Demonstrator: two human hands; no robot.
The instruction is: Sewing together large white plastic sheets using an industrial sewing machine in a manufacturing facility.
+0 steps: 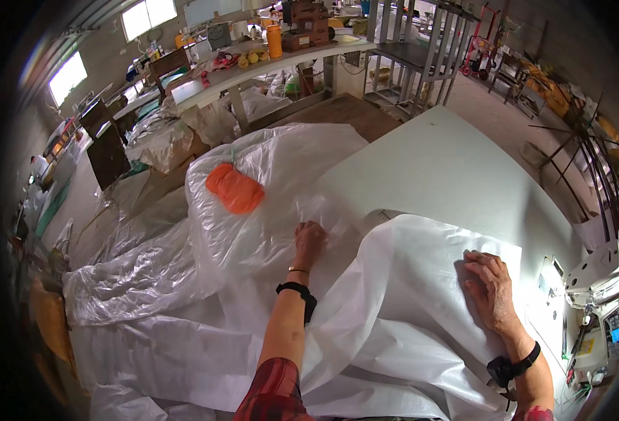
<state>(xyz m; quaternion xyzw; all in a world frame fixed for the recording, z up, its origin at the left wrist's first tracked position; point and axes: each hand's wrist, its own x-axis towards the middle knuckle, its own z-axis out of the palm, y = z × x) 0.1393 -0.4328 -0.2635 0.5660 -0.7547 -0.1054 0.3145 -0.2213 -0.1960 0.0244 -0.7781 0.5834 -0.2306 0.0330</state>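
Landmark: the pale green table (457, 168). White woven sheet (400, 295) lay draped over the table's near edge, bunched and folded, spilling down toward the person. Right hand (488, 288) rested flat on that sheet near the table's near-right corner, fingers stretched out and close together, palm down, gripping nothing, just pressing the fabric. Left hand (309, 242) sat at the table's near-left edge, fingers curled down onto clear plastic film (267, 210); whether it actually pinched the film, cannot tell. Both wrists wore black bands. Orange pad (234, 188) lay under the film, left of the table, well apart from both hands. More crumpled clear plastic (134, 274) was heaped further left of the table. Sewing machine (604, 309) stood at the table's right end.
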